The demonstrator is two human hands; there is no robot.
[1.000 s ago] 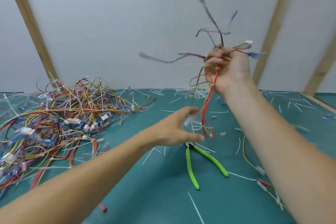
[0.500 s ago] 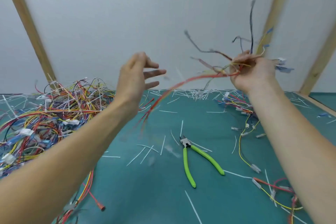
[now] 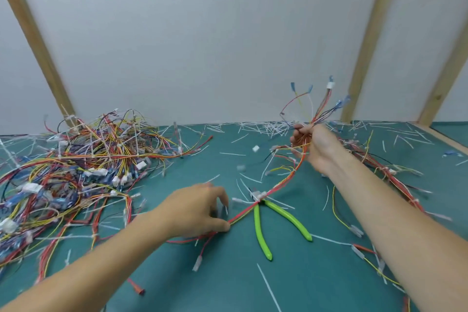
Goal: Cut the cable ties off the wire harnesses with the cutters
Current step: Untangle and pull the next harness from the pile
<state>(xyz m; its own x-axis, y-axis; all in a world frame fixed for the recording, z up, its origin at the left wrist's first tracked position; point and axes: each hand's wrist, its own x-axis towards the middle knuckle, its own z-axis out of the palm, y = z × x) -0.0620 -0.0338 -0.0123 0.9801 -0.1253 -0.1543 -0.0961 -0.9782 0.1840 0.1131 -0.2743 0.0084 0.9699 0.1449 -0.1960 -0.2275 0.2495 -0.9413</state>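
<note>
Across the teal table (image 3: 329,286), right hand (image 3: 315,145) grips red-and-yellow wire harness (image 3: 286,180) aloft, left hand (image 3: 197,210) pinches its low end; green-handled cutters (image 3: 276,223) lie beneath, nearer left hand.

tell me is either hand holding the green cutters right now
No, the green cutters lie on the mat, while the left hand and right hand both grip the wire harness.

We dropped our left hand (image 3: 200,210) to the mat and pinched the harness (image 3: 286,182) wires; our right hand (image 3: 316,144) lowered, stretching it over the cutters (image 3: 260,228)
</note>
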